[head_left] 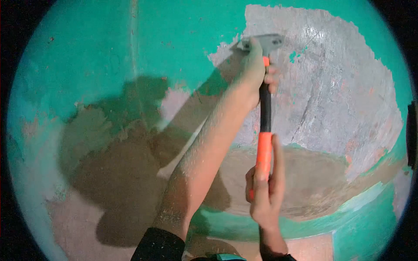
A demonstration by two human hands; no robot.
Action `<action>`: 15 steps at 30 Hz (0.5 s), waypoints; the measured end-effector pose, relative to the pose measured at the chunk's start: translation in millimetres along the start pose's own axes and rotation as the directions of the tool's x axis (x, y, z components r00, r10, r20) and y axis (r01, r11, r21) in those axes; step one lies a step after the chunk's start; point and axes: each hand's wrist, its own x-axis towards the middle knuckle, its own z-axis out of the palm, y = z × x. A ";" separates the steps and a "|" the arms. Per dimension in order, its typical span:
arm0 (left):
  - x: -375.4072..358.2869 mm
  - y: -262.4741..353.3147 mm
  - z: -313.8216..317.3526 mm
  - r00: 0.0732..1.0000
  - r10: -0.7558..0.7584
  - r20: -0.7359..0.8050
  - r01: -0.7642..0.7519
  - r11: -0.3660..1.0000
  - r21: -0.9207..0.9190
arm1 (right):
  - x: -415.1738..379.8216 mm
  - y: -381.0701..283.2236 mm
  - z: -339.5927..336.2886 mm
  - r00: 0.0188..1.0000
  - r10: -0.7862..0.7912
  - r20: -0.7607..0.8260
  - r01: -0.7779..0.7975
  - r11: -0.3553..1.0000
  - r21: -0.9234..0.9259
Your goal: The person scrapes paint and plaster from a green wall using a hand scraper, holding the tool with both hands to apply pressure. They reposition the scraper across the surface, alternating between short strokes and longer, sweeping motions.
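Observation:
A long-handled paint scraper (265,114) with an orange and black handle stands nearly upright in front of a wall with green paint (187,39). Its wide grey head (275,42) lies at the left edge of a large bare grey patch (335,82); whether the blade touches the surface is hard to tell. High on the handle, just under the head, my left hand (254,71) is closed, its thumb reaching up onto the head. My right hand (266,198) grips the orange lower end, with one finger stretched along the handle.
Flaking paint edges ring the bare patch. Below it runs a smooth brown patch (296,182), then a green band (305,226). My shadow (126,174) covers the wall on the left. A dark object (411,135) shows at the far right edge.

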 end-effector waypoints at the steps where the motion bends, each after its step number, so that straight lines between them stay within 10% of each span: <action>1: -3.0 -1.7 -1.2 1.000 -0.023 -0.003 0.023 1.000 -0.012 | -7.0 9.9 1.3 1.000 0.001 -0.023 -0.001 1.000 0.009; 15: -1.1 14.6 8.0 0.997 0.037 -0.067 -0.044 0.993 -0.106 | 8.1 -32.4 1.9 0.999 0.032 0.014 -0.029 0.985 -0.169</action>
